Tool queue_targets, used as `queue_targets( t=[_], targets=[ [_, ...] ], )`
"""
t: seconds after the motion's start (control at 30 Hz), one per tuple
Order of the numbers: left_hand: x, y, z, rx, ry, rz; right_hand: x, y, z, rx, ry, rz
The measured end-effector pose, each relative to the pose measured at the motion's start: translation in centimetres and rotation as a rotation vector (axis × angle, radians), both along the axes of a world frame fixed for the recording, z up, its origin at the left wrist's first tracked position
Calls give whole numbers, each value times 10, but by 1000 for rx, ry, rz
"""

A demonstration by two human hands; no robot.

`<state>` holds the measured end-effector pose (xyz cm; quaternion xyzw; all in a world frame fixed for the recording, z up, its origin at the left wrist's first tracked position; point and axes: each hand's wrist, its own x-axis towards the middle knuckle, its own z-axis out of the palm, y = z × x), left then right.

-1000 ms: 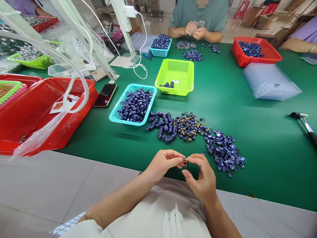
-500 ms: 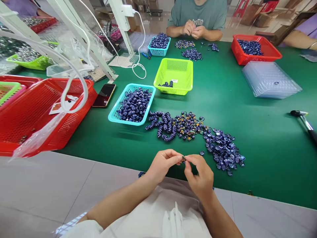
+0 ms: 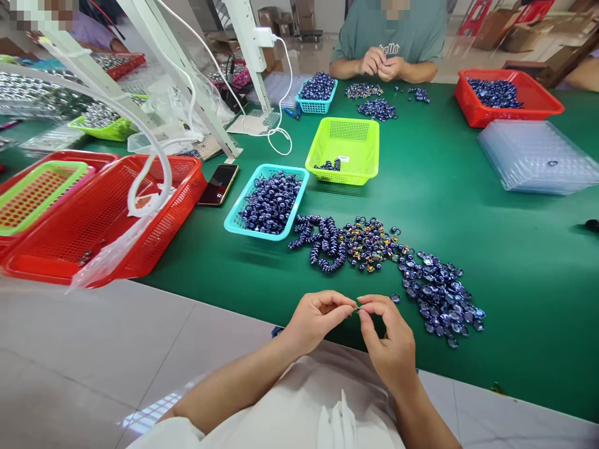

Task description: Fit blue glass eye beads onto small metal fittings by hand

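Observation:
My left hand point(image 3: 319, 319) and my right hand point(image 3: 389, 340) meet fingertip to fingertip over the table's near edge. Both are closed in a pinch around a tiny piece, mostly hidden by the fingers and too small to name. Just beyond them lies a heap of dark rings with gold-coloured faces point(image 3: 369, 243). To its left is a coil of stacked dark rings point(image 3: 327, 244). A pile of flat, shiny blue-purple discs point(image 3: 440, 296) spreads to the right, and one loose disc point(image 3: 395, 299) lies close to my right hand.
A blue basket point(image 3: 229, 226) full of dark rings and a green basket point(image 3: 369, 168) stand beyond. At left are a phone point(image 3: 219, 184) and a red basket point(image 3: 180, 206). Clear plastic trays point(image 3: 533, 156) lie right. Across the table a person's hands point(image 3: 384, 64) work.
The view has swung left, so the table's things sit further right and slightly lower. My hands stay pinched together; the piece between them now shows less.

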<state>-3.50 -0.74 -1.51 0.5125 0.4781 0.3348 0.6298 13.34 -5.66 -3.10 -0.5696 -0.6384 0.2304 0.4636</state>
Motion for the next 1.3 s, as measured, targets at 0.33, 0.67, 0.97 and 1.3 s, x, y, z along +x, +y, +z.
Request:
queue_targets(
  t=[0.33, 0.67, 0.97, 1.3],
  targets=[
    [-48, 72, -17, 939, 781, -198, 8, 0, 0, -72, 42, 37],
    [-42, 74, -14, 973, 817, -254, 6, -1, -1, -75, 48, 29],
    [-26, 39, 16, 235, 30, -188, -2, -2, -1, -165, 318, 40],
    [7, 16, -1, -154, -321, 61, -14, -5, -3, -15, 310, 24]
  ],
)
